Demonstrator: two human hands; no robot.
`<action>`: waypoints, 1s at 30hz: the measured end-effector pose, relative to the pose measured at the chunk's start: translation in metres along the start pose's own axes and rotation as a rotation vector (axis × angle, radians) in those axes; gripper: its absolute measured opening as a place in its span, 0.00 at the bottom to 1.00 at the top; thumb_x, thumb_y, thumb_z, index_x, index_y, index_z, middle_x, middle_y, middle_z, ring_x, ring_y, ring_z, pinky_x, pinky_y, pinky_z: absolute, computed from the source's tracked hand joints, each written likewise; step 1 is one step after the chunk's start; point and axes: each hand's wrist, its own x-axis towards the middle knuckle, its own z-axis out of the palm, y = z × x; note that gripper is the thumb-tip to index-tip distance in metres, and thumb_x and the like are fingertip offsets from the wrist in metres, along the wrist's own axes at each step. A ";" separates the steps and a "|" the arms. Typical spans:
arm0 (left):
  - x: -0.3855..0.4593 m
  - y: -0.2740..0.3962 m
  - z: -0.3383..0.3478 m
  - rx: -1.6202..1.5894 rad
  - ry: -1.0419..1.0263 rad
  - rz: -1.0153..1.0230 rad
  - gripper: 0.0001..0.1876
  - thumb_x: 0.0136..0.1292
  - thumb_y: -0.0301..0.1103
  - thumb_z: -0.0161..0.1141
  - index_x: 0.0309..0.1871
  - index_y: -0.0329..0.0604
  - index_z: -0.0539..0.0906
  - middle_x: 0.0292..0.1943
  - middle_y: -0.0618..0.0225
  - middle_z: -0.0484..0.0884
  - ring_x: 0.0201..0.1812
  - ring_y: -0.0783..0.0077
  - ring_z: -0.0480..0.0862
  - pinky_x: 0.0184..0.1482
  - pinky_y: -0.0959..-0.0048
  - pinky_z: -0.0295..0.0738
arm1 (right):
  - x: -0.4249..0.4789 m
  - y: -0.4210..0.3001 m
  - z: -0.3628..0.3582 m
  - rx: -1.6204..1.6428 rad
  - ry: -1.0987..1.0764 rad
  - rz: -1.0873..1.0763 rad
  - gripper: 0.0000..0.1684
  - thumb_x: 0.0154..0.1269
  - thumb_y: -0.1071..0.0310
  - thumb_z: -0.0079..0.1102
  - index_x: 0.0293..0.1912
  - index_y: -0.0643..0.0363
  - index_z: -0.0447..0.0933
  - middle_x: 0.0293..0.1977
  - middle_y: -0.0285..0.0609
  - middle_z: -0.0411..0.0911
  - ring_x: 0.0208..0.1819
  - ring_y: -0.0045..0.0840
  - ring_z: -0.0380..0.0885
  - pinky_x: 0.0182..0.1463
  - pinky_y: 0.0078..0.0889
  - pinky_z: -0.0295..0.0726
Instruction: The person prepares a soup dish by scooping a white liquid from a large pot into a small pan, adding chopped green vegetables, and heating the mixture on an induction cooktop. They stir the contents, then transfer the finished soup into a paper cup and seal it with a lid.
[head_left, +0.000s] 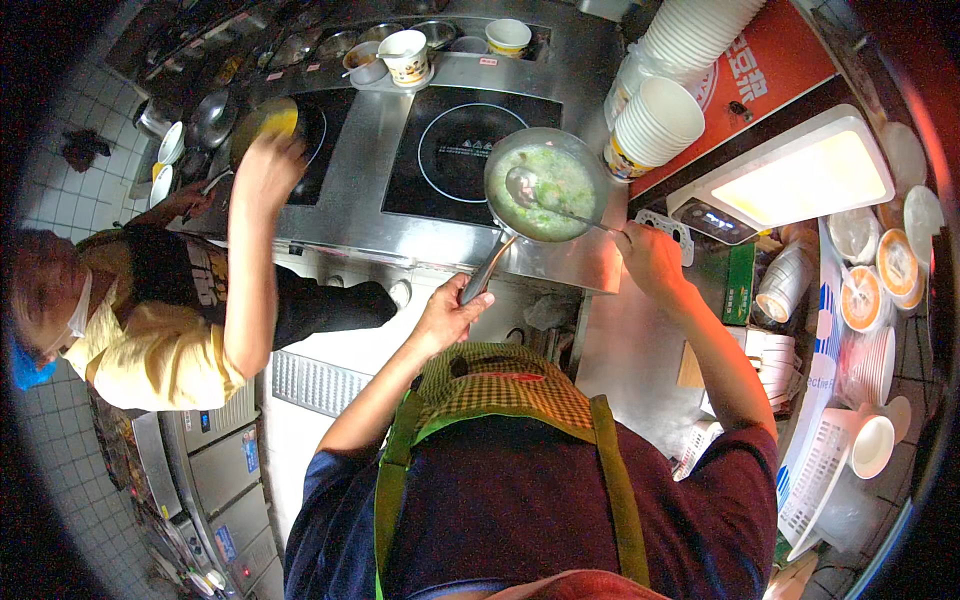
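Note:
With my left hand (452, 311) I grip the handle of a metal frying pan (495, 184), whose round bowl lies over the right end of the steel counter. Pale liquid with green bits (559, 169) fills much of the pan. My right hand (649, 255) is shut on the handle of a metal ladle (523, 186); the ladle's bowl dips into the liquid. To the left of the pan is a black induction cooktop (442, 184) with a white ring.
On the left a co-worker (165, 322) reaches over a second cooktop (334, 120) with a pan of yellow food. Stacked paper bowls (660, 124) stand right of my pan, beside a lit lamp (806, 169). More bowls (406, 56) line the counter's back. A white basket (817, 472) is at far right.

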 end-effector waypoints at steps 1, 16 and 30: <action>-0.001 0.001 0.001 -0.003 -0.002 0.002 0.14 0.68 0.40 0.64 0.43 0.40 0.74 0.21 0.74 0.73 0.13 0.85 0.68 0.13 0.82 0.63 | 0.004 0.000 0.004 -0.055 0.015 0.000 0.22 0.70 0.51 0.54 0.34 0.62 0.78 0.31 0.53 0.81 0.34 0.48 0.82 0.36 0.49 0.78; -0.003 0.003 -0.001 0.043 -0.006 0.028 0.14 0.68 0.41 0.63 0.42 0.40 0.74 0.20 0.74 0.72 0.13 0.84 0.68 0.13 0.80 0.63 | -0.006 0.018 -0.007 -0.508 0.273 -0.392 0.14 0.64 0.68 0.53 0.48 0.61 0.73 0.31 0.44 0.74 0.35 0.38 0.79 0.36 0.39 0.80; -0.005 0.007 0.002 0.066 -0.005 0.012 0.15 0.69 0.41 0.63 0.44 0.39 0.75 0.20 0.74 0.72 0.12 0.84 0.67 0.13 0.80 0.61 | -0.029 0.010 0.012 -0.252 0.183 -0.099 0.10 0.57 0.73 0.55 0.41 0.62 0.71 0.38 0.48 0.70 0.34 0.43 0.79 0.34 0.44 0.80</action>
